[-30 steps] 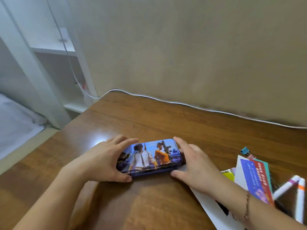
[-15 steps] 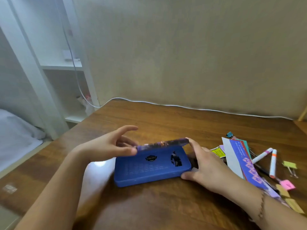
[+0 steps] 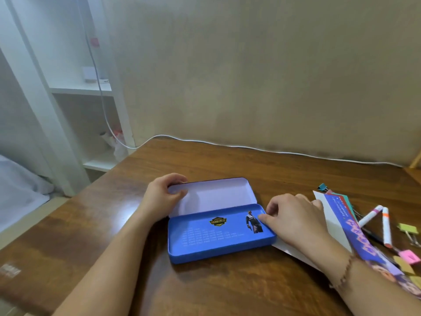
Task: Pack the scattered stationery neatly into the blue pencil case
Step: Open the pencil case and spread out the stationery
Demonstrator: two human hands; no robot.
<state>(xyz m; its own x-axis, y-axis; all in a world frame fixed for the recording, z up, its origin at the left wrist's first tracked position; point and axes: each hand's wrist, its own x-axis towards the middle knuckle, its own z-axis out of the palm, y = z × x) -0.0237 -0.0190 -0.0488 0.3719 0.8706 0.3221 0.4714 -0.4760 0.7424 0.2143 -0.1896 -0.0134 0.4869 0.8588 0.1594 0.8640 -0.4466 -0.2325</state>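
The blue pencil case (image 3: 214,238) lies wide open on the wooden desk, its tray holding nothing. Its pale lid (image 3: 216,193) is tipped back flat behind the tray. My left hand (image 3: 163,193) grips the lid's left end. My right hand (image 3: 293,218) rests at the tray's right end, thumb on the rim. To the right lie two white markers (image 3: 380,221), colourful paper strips (image 3: 355,233), a teal binder clip (image 3: 322,187), a yellow binder clip (image 3: 409,229) and pink and yellow sticky notes (image 3: 409,258).
A white sheet of paper (image 3: 335,222) lies under my right hand and the strips. A white cable (image 3: 250,148) runs along the desk's back edge by the wall. White shelves (image 3: 91,92) stand left of the desk, beside a bed (image 3: 16,185).
The case went from shut to fully open: my left hand swung the lid up and back while my right hand steadied the tray's right end.
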